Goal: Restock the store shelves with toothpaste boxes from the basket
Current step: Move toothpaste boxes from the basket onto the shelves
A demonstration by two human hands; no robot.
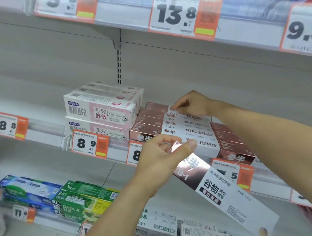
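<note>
With the left hand (159,154) pinching one end of a rose-gold box (216,185) below the shelf (48,131) front edge, and right hand (191,104) fingertips steadying the back row (170,124), level it before sliding.

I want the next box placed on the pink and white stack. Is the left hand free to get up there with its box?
Probably yes. The left hand grips one end of a rose-gold box, and the top of the pink and white stack is open, with a clear gap under the upper shelf. The right hand rests farther right.
</note>
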